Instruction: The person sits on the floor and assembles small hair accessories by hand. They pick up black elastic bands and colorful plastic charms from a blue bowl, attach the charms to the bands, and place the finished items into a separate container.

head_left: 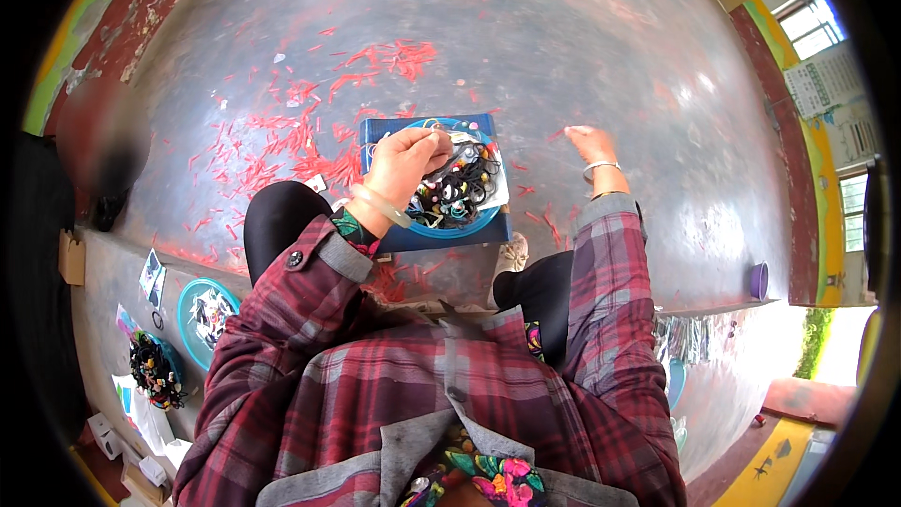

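My left hand [408, 161] is closed in a pinch above the left side of a round blue basin [483, 223]. What its fingers hold, if anything, is hidden. Black elastic hair ties [460, 190] lie tangled in the basin, with small coloured beads or ornaments among them. A white sheet [500, 190] shows at the right side of the basin. Under it stands a blue stool [413, 239] in front of my knees. Out to the right, over the floor, my right hand [592, 145] has its fingers pressed together; a thin reddish sliver shows by the fingertips, too small to name.
Red scraps [305, 136] litter the grey floor ahead and left. On the ledge at left sit a blue basin of white pieces [208, 314] and a bunch of dark hair ties [157, 371]. A purple bucket [758, 280] stands at right. A blurred shape [103, 136] is at far left.
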### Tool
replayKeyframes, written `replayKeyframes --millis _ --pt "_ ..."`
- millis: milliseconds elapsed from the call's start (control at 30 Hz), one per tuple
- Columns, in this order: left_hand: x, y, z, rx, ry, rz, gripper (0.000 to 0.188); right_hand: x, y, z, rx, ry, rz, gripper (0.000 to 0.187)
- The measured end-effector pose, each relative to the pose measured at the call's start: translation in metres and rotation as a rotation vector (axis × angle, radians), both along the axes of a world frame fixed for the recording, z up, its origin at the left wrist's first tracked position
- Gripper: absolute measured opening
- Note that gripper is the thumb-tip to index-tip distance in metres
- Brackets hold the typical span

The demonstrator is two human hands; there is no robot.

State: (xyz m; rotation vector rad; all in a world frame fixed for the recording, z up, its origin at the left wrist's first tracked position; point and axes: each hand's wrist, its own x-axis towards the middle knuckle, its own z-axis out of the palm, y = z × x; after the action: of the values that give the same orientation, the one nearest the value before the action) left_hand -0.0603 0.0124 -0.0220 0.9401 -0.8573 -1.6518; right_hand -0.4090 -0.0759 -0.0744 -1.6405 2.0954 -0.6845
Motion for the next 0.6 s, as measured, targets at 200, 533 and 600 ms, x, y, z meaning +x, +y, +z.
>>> replayKeyframes --millis 200,533,600 --pt "0.002 0.002 0.003 0.000 0.000 0.004 0.020 -0.007 -0.010 0.010 0.277 0.043 -0.140 0.029" --pt "0.000 0.002 -0.001 0.003 0.005 0.001 0.021 -0.009 -0.002 -0.003 0.097 -0.309 -0.091 0.031" --pt "0.000 0.002 -0.001 0.011 -0.005 0.002 0.021 -0.002 0.000 0.004 -0.014 -0.304 -0.142 0.029"
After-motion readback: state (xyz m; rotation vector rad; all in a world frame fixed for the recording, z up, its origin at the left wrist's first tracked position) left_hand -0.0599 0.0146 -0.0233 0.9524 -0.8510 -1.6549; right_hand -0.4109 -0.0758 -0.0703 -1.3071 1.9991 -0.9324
